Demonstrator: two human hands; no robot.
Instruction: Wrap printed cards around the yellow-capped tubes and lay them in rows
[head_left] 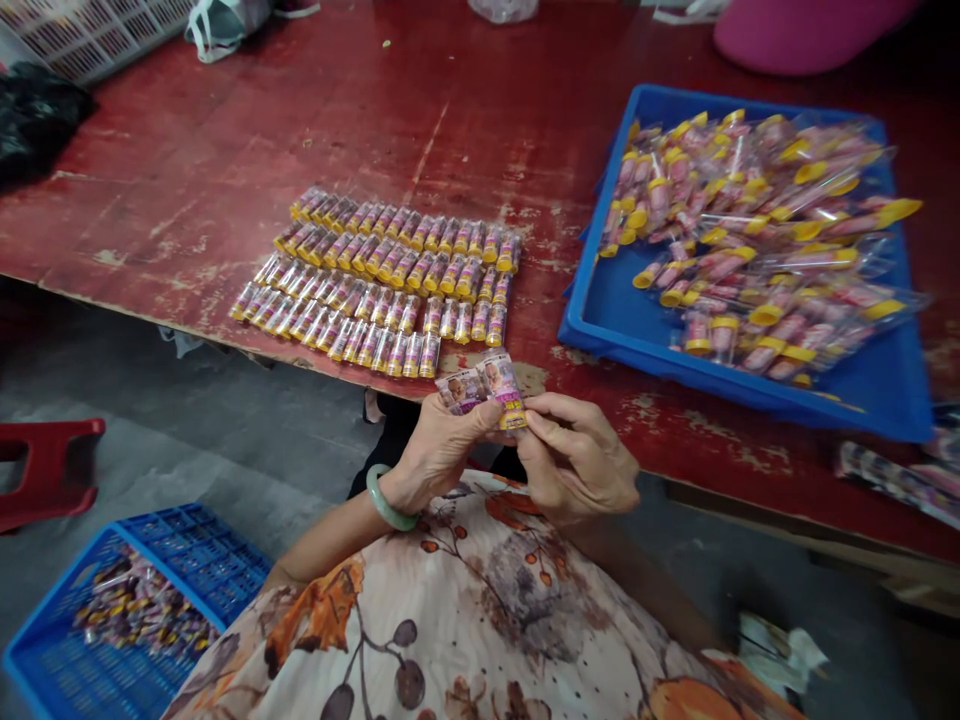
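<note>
My left hand, with a pale green bangle on its wrist, and my right hand meet just below the table's front edge. Between their fingertips they pinch a printed paper label strip and a small tube with a yellow cap. The strip seems joined to the tube, though my fingers hide the join. Beyond my hands, several rows of labelled yellow-capped tubes lie side by side on the worn red table. A blue plastic tray at the right holds a loose heap of clear-wrapped tubes.
A blue crate of tubes stands on the floor at my lower left, near a red stool. A black bag and white crate sit at the far left. Printed strips lie at the table's right edge.
</note>
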